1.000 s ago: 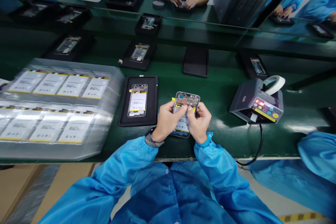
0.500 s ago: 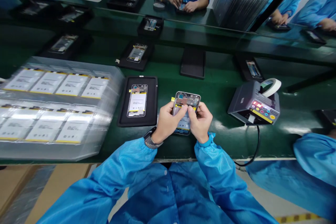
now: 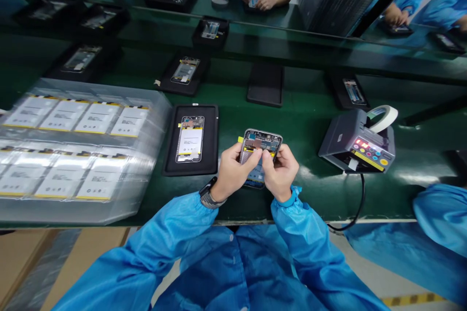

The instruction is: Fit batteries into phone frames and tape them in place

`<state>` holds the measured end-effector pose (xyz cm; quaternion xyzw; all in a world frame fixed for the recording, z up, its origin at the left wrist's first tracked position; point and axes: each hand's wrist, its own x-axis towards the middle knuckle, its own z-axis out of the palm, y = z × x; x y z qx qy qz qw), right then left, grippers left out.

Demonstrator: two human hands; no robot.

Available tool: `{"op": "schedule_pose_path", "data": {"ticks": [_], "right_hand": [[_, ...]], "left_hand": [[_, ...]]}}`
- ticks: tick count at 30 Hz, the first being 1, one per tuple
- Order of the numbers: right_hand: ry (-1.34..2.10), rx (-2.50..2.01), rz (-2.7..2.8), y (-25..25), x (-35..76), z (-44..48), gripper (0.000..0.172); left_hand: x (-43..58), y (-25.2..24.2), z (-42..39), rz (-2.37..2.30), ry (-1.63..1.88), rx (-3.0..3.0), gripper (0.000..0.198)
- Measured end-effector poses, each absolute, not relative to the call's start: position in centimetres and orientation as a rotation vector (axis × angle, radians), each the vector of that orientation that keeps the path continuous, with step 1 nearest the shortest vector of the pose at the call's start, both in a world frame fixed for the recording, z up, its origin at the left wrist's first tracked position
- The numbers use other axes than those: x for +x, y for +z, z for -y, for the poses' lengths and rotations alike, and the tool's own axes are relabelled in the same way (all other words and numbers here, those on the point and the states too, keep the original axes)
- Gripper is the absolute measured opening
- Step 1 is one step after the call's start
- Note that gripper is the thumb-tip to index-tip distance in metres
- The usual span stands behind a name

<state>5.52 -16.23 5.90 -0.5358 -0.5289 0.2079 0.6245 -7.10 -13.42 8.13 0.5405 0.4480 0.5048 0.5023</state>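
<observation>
An opened smartphone [image 3: 263,142] is held between my two hands above the green bench, its circuit board bared at the top end. My left hand [image 3: 233,167] grips its left edge, with the thumb laid over the middle of the phone. On the right edge my right hand [image 3: 281,170] is closed, its thumb pressing near the other thumb. The thumbs cover part of the phone's inside. To the left, a second opened phone [image 3: 190,140] with a white battery lies in a black tray [image 3: 209,155].
A clear plastic tray [image 3: 120,209] of batteries [image 3: 97,116] is at the left. On the right stands a tape dispenser [image 3: 343,141] with a cable. Further black trays [image 3: 265,85], several with phones, line the bench. Co-workers in blue sit across and at the right.
Both hands keep their grip on the phone, thumbs still at its middle. The phone and my right hand have shifted very slightly right; the camera view has also moved a little.
</observation>
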Motion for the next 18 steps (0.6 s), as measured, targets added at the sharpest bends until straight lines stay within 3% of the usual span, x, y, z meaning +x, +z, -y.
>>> {"op": "schedule_pose_path", "data": {"ticks": [6, 13, 18], "right_hand": [[0.552, -1.229, 1.133, 6.2, 4.9, 16.2, 0.013], [0.866, -1.359, 1.022, 6.7, 7.2, 14.9, 0.036], [0.402, -1.556, 0.577, 6.9, 16.9, 21.0, 0.028]], "left_hand": [[-7.0, 8.1, 13.3, -1.111, 1.18, 1.22, 0.031], [-6.6, 6.2, 11.3, -1.026, 0.962, 0.75, 0.058], [-7.3, 6.4, 9.8, -1.047, 0.883, 0.622, 0.04]]}}
